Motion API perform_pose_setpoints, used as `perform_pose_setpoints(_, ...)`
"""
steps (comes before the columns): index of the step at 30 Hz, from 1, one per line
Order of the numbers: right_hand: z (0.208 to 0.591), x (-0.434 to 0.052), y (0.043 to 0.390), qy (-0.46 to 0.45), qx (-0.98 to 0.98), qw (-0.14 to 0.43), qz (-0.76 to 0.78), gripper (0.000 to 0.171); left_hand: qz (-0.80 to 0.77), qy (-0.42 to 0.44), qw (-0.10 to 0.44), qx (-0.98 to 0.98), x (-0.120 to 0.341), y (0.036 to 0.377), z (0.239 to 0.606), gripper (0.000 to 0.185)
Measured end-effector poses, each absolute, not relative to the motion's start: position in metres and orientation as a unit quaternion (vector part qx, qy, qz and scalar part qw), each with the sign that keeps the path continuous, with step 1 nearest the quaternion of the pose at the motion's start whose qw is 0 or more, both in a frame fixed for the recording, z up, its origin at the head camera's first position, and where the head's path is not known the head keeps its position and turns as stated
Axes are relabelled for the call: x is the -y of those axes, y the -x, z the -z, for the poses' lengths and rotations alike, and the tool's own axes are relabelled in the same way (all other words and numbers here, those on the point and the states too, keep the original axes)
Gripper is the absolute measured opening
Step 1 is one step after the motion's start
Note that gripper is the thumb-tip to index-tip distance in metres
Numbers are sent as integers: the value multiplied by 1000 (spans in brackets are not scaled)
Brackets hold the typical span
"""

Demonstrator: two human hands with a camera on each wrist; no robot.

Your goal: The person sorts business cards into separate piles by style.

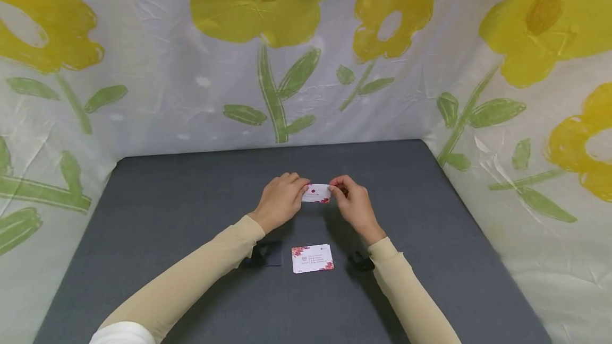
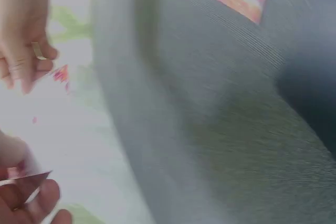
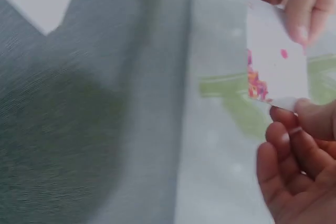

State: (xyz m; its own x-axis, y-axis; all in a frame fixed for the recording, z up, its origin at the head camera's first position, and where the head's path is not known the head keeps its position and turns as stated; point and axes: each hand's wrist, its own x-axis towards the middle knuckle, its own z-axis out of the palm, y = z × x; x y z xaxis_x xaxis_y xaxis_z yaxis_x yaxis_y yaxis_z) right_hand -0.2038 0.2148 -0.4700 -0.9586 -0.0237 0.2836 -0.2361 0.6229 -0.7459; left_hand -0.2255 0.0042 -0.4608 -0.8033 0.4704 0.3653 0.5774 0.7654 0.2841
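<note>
White floral card (image 1: pixel 316 194), thin, light and likely easily bent, is held above the middle of the grey tabletop (image 1: pixel 143 216), left hand (image 1: pixel 279 200) and right hand (image 1: pixel 354 205) fingers pinching its short ends; a second card (image 1: pixel 312 258) lies toward the near edge.

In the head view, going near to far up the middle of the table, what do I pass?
Card lying flat on the table → card held up between the left hand and right hand → far edge of the grey table → flower-print backdrop.
</note>
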Motion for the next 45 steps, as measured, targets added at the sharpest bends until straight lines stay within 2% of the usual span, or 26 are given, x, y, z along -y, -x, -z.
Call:
perform_pose_setpoints(6, 453, -220, 187, -61, 893, 57, -442, 8, 273, 234, 40, 932, 6, 208, 440, 9)
perform_pose_setpoints(12, 469, -225, 170, -60, 887, -27, -457, 7, 249, 238, -55, 937, 11, 196, 452, 9)
perform_pose_setpoints(15, 480, -227, 159, -50, 881, -66, -466, 7, 240, 248, -79, 935, 13, 186, 461, 14)
perform_pose_setpoints(19, 491, -228, 143, -25, 875, -85, -476, 6, 243, 257, -91, 931, 15, 175, 469, 21)
perform_pose_setpoints(25, 497, -223, 129, -1, 886, -77, -456, 5, 237, 276, -106, 926, 16, 167, 477, 23)
perform_pose_setpoints(31, 501, -220, 122, 5, 903, -88, -421, 6, 217, 302, -87, 924, 14, 161, 489, 21)
perform_pose_setpoints(41, 504, -210, 119, -32, 933, -67, -353, 6, 185, 291, -69, 936, 9, 148, 504, 20)
perform_pose_setpoints(45, 505, -205, 115, -42, 944, -65, -322, 5, 161, 294, -43, 941, 7, 142, 506, 19)
